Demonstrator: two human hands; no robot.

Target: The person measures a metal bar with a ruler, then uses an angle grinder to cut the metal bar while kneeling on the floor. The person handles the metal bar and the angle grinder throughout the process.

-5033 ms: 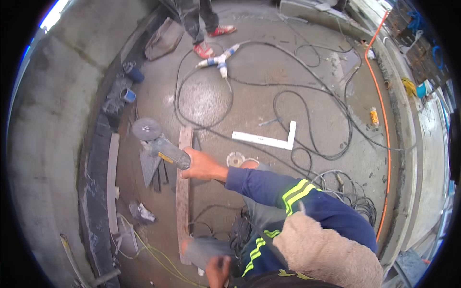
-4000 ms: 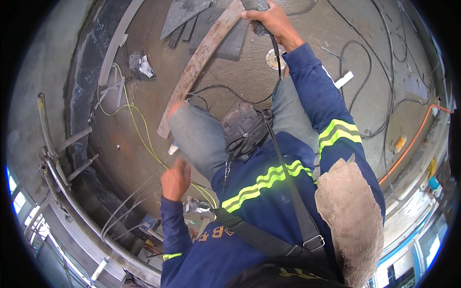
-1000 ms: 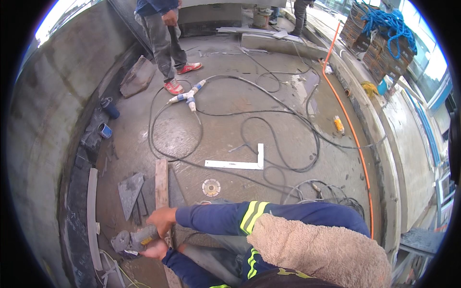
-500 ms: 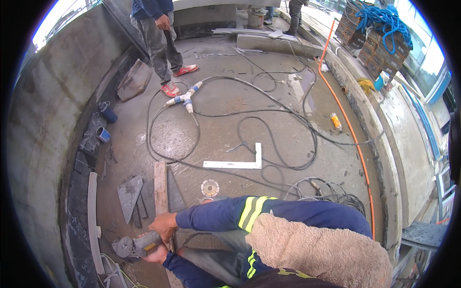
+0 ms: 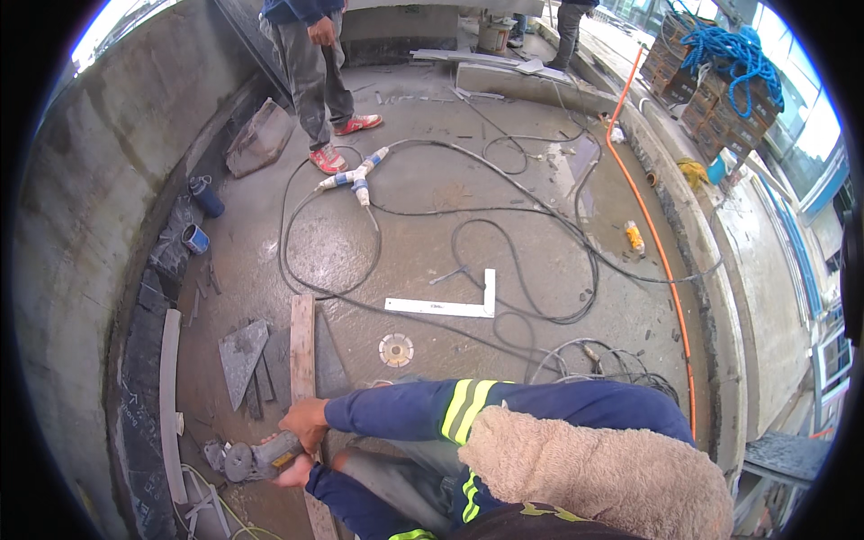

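Both my hands hold an angle grinder (image 5: 261,457) low at the left, its disc end pointing left, away from my body. My right hand (image 5: 306,421) is wrapped over the rear of its body. From the near side my left hand (image 5: 295,471) grips it, fingers partly hidden under the tool. Beneath my hands runs a long wooden board (image 5: 303,351). Dark grey stone pieces (image 5: 243,355) lie just beyond, left of the board. A segmented cutting disc (image 5: 396,350) rests flat on the floor to the right.
A white carpenter's square (image 5: 441,308) and looping black cables (image 5: 486,211) lie on the wet concrete. A white-blue cable splitter (image 5: 358,177) sits near another person's red shoes (image 5: 328,160). An orange hose (image 5: 661,243) follows the right kerb. A pale strip (image 5: 171,405) stands along the left wall.
The view has shifted slightly, so the surroundings sit a little further right. The grinder's head has tilted slightly; both hands keep their grip. The standing person stays in place.
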